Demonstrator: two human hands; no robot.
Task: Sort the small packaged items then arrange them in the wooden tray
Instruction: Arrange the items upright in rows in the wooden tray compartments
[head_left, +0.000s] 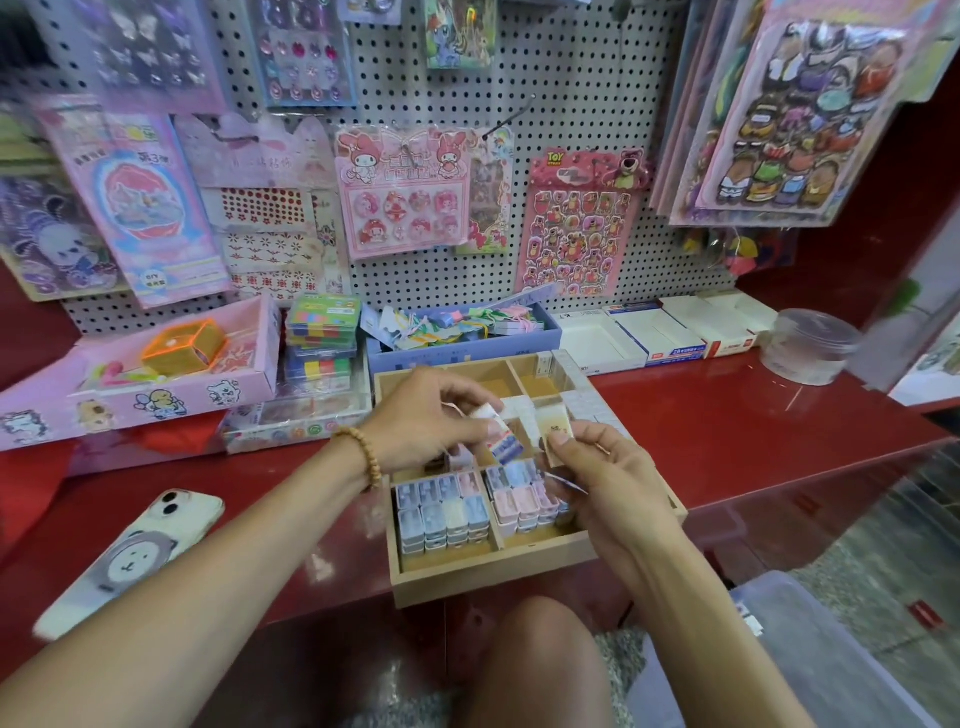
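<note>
A wooden tray (498, 569) with several compartments sits on the red counter in front of me. Its near compartments hold rows of small pastel packaged items (447, 512), blue, yellow and pink. My left hand (426, 421) hovers over the tray's middle and pinches a small white and blue packet (501, 439). My right hand (597, 478), just to the right, pinches a pale yellow packet (555, 428) between thumb and fingers. More white packets (584, 402) lie along the tray's right side. The far compartments (491, 376) show bare wood.
A phone (130, 561) in a bear case lies at the left on the counter. A pink box (156, 384), stacked colourful cases (322, 332), a blue box of tags (462, 332) and white cartons (665, 332) line the pegboard wall. A clear round tub (808, 345) stands at right.
</note>
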